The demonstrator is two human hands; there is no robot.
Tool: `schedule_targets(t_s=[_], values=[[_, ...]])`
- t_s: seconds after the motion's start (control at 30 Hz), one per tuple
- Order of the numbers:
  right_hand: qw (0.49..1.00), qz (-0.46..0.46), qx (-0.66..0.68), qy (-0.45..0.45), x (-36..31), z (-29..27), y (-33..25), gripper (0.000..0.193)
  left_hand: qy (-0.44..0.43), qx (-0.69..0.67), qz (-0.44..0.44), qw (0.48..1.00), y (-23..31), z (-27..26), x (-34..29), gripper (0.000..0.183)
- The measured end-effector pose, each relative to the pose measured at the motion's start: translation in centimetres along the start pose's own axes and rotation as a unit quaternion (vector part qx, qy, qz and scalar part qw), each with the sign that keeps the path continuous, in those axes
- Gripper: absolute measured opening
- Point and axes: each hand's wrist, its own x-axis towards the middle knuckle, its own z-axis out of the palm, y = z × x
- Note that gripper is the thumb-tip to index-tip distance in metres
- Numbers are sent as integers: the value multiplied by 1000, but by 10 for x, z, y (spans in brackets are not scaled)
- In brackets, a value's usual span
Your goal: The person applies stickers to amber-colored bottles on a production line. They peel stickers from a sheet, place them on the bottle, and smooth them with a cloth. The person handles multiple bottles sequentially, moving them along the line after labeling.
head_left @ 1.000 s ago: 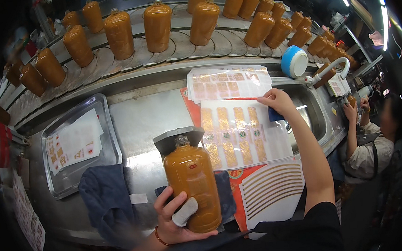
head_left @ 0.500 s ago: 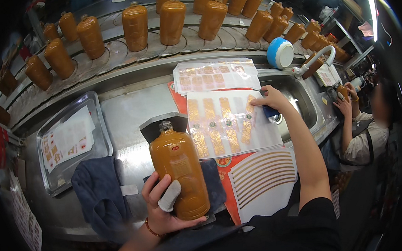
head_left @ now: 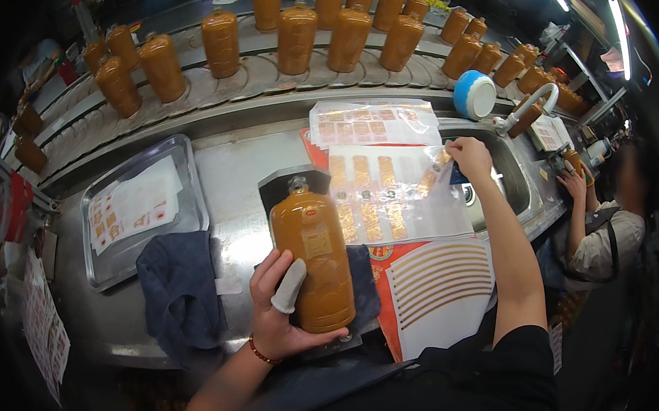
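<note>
A glossy amber-brown bottle with a clear glass neck leans against a dark angled metal rest. My left hand is closed around its lower left side; one finger wears a white finger sleeve. To the bottle's right lies a white sheet of gold decal strips, with three strips in a row. My right hand pinches the top of a fourth gold decal strip, on shiny clear film, at the sheet's upper right corner. That strip is tilted and partly lifted; its lower end is hard to make out.
Behind, brown bottles stand on a conveyor. Left are a metal tray with printed sheets and a dark blue cloth. A sheet of curved stripes lies near me. A sink and a co-worker are right.
My right hand has moved right and up, drawing the fourth decal strip toward the sheet's corner. My left hand keeps its hold on the bottle. The whole view has shifted slightly.
</note>
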Motion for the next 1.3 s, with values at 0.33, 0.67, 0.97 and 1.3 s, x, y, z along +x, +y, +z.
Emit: schedule_targets(t_s=[0.33,0.67,0.97,1.3], values=[[943,-165,287,-34,-173,-171,-104,9,-101,-116,-72,986,42,-53,15,78],[767,-139,551,-300,-271,-202,-148,17,-299,-294,-222,880,92,-68,59,77],[661,112,683,-289,-278,-105,-158,9,-86,-260,-366,890,50,-63,29,65],[634,138,687,-327,-270,-81,-157,8,-50,-263,-374,888,46,-53,18,67]])
